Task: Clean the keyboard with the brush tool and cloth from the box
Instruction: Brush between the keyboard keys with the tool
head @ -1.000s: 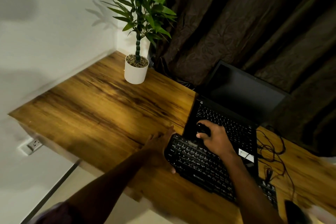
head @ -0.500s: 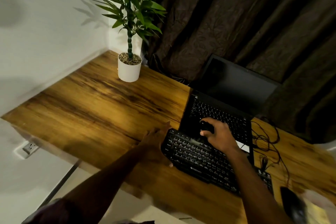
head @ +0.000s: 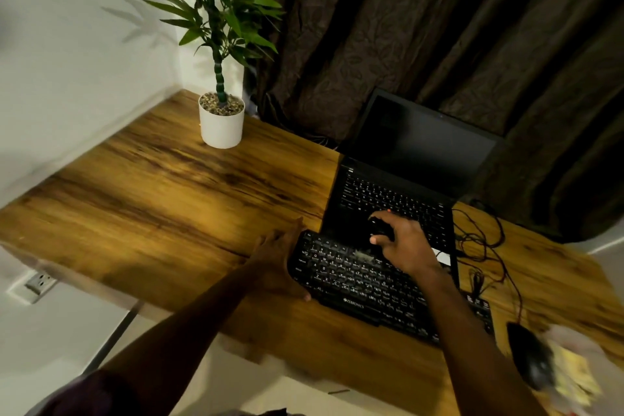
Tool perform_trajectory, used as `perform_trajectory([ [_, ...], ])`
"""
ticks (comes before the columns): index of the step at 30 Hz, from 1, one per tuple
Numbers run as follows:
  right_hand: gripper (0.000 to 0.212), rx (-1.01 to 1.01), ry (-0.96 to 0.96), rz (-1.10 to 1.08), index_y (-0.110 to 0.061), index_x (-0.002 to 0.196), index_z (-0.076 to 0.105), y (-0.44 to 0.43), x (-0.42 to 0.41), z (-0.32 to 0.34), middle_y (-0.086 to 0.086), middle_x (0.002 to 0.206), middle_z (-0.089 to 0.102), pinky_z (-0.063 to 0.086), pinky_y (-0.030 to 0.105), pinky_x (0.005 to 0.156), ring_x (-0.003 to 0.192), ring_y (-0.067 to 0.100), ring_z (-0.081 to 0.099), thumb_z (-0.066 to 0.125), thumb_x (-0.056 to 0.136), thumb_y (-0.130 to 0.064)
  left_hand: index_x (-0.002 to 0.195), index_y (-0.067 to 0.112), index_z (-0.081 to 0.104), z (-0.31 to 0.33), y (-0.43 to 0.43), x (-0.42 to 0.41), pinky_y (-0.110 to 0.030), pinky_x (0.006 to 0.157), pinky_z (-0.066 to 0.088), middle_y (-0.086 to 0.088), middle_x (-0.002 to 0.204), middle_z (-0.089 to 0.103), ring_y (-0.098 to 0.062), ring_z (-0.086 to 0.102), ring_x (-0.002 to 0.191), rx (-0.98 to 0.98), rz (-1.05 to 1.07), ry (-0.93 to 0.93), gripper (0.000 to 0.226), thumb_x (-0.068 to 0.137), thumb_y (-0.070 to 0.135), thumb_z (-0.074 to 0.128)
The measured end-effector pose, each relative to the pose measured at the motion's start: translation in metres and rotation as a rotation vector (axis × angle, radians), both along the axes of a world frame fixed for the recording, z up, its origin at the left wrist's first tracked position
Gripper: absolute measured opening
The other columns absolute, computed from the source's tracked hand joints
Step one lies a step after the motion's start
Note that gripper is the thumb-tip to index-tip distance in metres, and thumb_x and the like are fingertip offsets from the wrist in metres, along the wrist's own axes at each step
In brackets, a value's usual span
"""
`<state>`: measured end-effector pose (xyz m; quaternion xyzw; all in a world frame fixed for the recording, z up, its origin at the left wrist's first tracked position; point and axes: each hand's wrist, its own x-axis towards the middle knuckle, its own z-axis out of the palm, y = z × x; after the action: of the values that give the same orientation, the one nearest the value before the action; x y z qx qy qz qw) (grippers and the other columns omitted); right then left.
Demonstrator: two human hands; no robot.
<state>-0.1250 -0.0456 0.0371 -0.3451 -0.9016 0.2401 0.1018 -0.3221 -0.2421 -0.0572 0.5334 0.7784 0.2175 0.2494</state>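
Observation:
A black external keyboard (head: 358, 284) lies slanted on the wooden desk (head: 162, 199), its far edge against an open black laptop (head: 401, 192). My left hand (head: 280, 257) rests flat against the keyboard's left end, thumb at the front corner. My right hand (head: 403, 243) grips a small black brush tool (head: 380, 229) over the keyboard's top rows, where a pale grey patch (head: 364, 257) shows on the keys. Whether bristles touch the keys is hard to tell. No cloth is clearly visible.
A potted plant in a white pot (head: 221, 127) stands at the desk's back left. Tangled cables (head: 479, 240) lie right of the laptop. A black mouse (head: 530, 358) and a blurred pale yellow package (head: 574, 378) sit at the right edge. Dark curtains hang behind.
The view has shifted slightly, so everything sits a bit lower and to the left. My right hand with the brush has moved a little along the keyboard's top rows; my left hand stays put.

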Motion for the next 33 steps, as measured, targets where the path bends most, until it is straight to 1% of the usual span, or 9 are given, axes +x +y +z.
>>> perform_trajectory([
  [4, 0.044, -0.084, 0.075, 0.004, -0.032, 0.121, 0.063, -0.009, -0.014, -0.007, 0.000, 0.107, 0.069, 0.057, 0.030, 0.087, 0.096, 0.014, 0.067, 0.075, 0.084, -0.011, 0.153, 0.032, -0.019, -0.003, 0.002, -0.001, -0.051, 0.117, 0.016, 0.002, 0.157, 0.029, -0.028, 0.023, 0.142, -0.024, -0.010, 0.015, 0.158, 0.034, 0.085, 0.069],
  [9, 0.045, -0.042, 0.010, -0.009, -0.037, 0.117, 0.061, 0.002, 0.005, -0.004, -0.001, 0.103, 0.070, 0.061, 0.035, 0.080, 0.089, 0.012, 0.068, 0.075, 0.085, -0.010, 0.153, 0.031, -0.019, -0.003, 0.003, -0.002, -0.051, 0.116, 0.015, 0.002, 0.157, 0.030, -0.029, 0.021, 0.142, -0.023, -0.004, 0.017, 0.158, 0.037, 0.080, 0.077],
  [13, 0.044, 0.005, 0.008, -0.038, -0.033, 0.119, 0.062, 0.006, 0.021, -0.004, 0.000, 0.101, 0.070, 0.060, 0.038, 0.082, 0.089, 0.014, 0.068, 0.074, 0.084, -0.008, 0.154, 0.031, -0.016, -0.003, 0.003, -0.002, -0.048, 0.114, 0.014, -0.002, 0.157, 0.030, -0.028, 0.021, 0.142, -0.020, -0.010, 0.001, 0.163, 0.026, 0.089, 0.068],
  [17, 0.043, -0.022, 0.054, -0.018, -0.034, 0.119, 0.062, -0.003, 0.008, -0.009, -0.001, 0.103, 0.070, 0.058, 0.033, 0.086, 0.094, 0.015, 0.067, 0.074, 0.085, -0.011, 0.154, 0.031, -0.014, -0.003, 0.002, 0.001, -0.045, 0.114, 0.014, -0.002, 0.156, 0.030, -0.028, 0.020, 0.142, -0.004, 0.003, 0.001, 0.155, 0.041, 0.074, 0.083],
  [21, 0.039, -0.071, 0.117, -0.034, -0.032, 0.116, 0.063, -0.006, 0.000, -0.008, -0.001, 0.103, 0.070, 0.058, 0.018, 0.075, 0.087, 0.009, 0.068, 0.073, 0.086, -0.009, 0.155, 0.028, -0.013, 0.006, 0.003, 0.003, -0.047, 0.116, 0.015, -0.002, 0.157, 0.029, -0.028, 0.020, 0.143, -0.008, 0.001, 0.017, 0.154, 0.045, 0.067, 0.087],
  [24, 0.041, -0.062, 0.078, -0.036, -0.033, 0.116, 0.063, 0.000, 0.015, -0.004, 0.001, 0.103, 0.069, 0.058, 0.018, 0.067, 0.083, 0.005, 0.068, 0.072, 0.087, -0.007, 0.153, 0.033, -0.016, 0.008, 0.000, 0.003, -0.047, 0.116, 0.012, -0.008, 0.156, 0.029, -0.028, 0.020, 0.143, -0.030, 0.010, -0.018, 0.157, 0.038, 0.075, 0.083],
  [27, 0.043, -0.021, -0.022, -0.057, -0.034, 0.120, 0.061, 0.008, 0.032, -0.001, 0.002, 0.107, 0.069, 0.060, 0.034, 0.078, 0.091, 0.016, 0.067, 0.072, 0.087, -0.009, 0.151, 0.038, -0.019, 0.004, 0.000, 0.000, -0.047, 0.116, 0.011, -0.009, 0.156, 0.028, -0.027, 0.019, 0.144, -0.047, 0.020, -0.026, 0.162, 0.022, 0.094, 0.061],
  [29, 0.043, -0.009, -0.033, -0.062, -0.033, 0.122, 0.061, 0.012, 0.036, -0.001, 0.002, 0.108, 0.069, 0.060, 0.040, 0.083, 0.095, 0.018, 0.066, 0.073, 0.087, -0.012, 0.152, 0.037, -0.017, 0.004, 0.001, 0.001, -0.046, 0.116, 0.011, -0.007, 0.157, 0.028, -0.027, 0.018, 0.144, -0.054, 0.012, -0.029, 0.163, 0.021, 0.093, 0.063],
  [33, 0.043, -0.027, 0.026, -0.014, -0.033, 0.123, 0.061, 0.004, 0.019, -0.005, 0.001, 0.107, 0.069, 0.058, 0.033, 0.082, 0.094, 0.015, 0.067, 0.073, 0.087, -0.014, 0.153, 0.035, -0.015, 0.006, 0.002, 0.002, -0.046, 0.116, 0.014, -0.007, 0.155, 0.031, -0.028, 0.021, 0.143, -0.055, 0.030, 0.000, 0.161, 0.024, 0.088, 0.066],
])
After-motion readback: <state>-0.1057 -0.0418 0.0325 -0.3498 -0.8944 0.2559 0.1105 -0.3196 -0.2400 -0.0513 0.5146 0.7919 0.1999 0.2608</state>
